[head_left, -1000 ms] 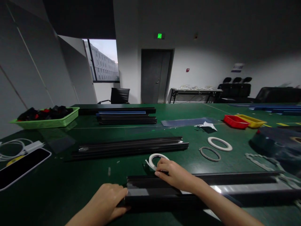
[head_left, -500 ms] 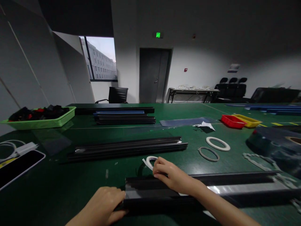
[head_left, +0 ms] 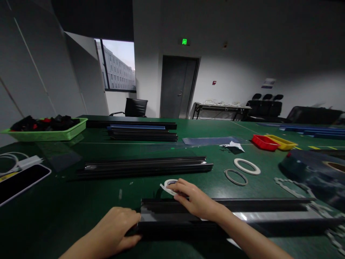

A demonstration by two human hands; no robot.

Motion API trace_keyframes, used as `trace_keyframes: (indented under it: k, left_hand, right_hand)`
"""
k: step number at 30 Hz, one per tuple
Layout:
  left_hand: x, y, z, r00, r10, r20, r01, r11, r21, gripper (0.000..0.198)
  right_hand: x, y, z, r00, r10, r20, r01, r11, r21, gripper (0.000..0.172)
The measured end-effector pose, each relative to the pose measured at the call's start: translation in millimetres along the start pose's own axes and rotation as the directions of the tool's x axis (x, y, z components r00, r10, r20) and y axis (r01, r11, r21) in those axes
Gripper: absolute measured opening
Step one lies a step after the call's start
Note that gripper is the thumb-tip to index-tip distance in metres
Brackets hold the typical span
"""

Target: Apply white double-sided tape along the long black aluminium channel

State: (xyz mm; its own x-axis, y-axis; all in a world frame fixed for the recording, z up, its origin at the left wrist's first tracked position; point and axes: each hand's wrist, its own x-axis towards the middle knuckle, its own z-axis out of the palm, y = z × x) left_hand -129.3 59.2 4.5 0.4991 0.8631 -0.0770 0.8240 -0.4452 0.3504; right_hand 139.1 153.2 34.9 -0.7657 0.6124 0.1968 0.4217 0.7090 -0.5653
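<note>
My left hand [head_left: 114, 230] is closed on the left end of a long black channel profile [head_left: 258, 216] that lies across the near side of the green table. Above that profile's left part, my right hand [head_left: 192, 198] pinches a roll of white tape [head_left: 167, 185], whose loose end sticks out to the left. A clear or shiny strip runs along the inside of the channel. Farther back lies a second black profile [head_left: 145, 168]. My right fingers hide the right part of the roll.
Two tape rings [head_left: 247, 166] lie right of centre. A phone [head_left: 21, 183] and a green basket [head_left: 51, 135] are at left. Red [head_left: 265, 142] and yellow [head_left: 283, 143] trays and a dark wrapped roll [head_left: 312, 172] are at right. More profiles [head_left: 142, 135] lie behind.
The tape roll in my right hand has tilted flatter and moved slightly left. My left hand still grips the profile's end. The whole view has shifted a little.
</note>
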Motion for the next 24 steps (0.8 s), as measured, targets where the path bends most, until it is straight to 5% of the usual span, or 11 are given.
trace_keyframes:
  k: [24]
  left_hand:
    - [-17.6, 7.0, 0.6, 0.999, -0.015, -0.041, 0.015, 1.0, 0.005, 0.009]
  right_hand:
    - [-7.9, -17.8, 7.4, 1.0, -0.023, -0.006, 0.023, 0.998, -0.054, 0.034]
